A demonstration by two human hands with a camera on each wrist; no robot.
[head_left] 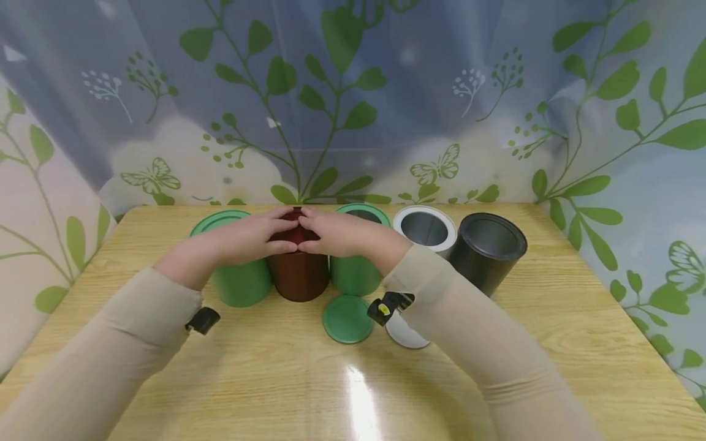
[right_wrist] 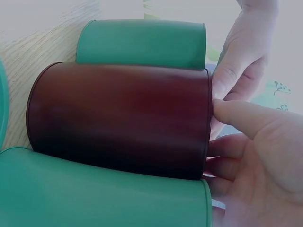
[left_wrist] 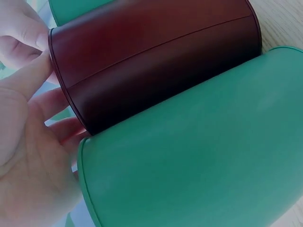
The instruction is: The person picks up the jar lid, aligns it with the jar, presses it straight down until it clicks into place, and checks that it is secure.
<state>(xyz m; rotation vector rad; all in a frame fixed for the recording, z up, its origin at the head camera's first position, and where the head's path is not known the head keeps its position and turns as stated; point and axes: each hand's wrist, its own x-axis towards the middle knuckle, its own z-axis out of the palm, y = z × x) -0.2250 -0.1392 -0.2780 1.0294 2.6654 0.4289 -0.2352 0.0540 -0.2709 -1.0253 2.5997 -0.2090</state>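
Note:
Upright in the middle-left of the table stands a dark red can (head_left: 300, 275), with both hands over its top. My left hand (head_left: 248, 236) comes in from the left, its fingers and thumb reaching across the rim. From the other side my right hand (head_left: 339, 233) mirrors it, fingertips meeting those of the left. Close up, the right thumb (right_wrist: 241, 116) lies straight at the near edge of the red can (right_wrist: 123, 118), other fingers spread along the rim. The left wrist view shows the left palm beside the red can's top edge. The fingers hide much of that top.
A green can (head_left: 242, 285) with a green top touches the red one's left side. To the right stand another green can (head_left: 355, 275), an open white can (head_left: 451, 236) and an open black can (head_left: 477, 269). A green lid (head_left: 348, 318) and a white lid (head_left: 408, 334) lie in front.

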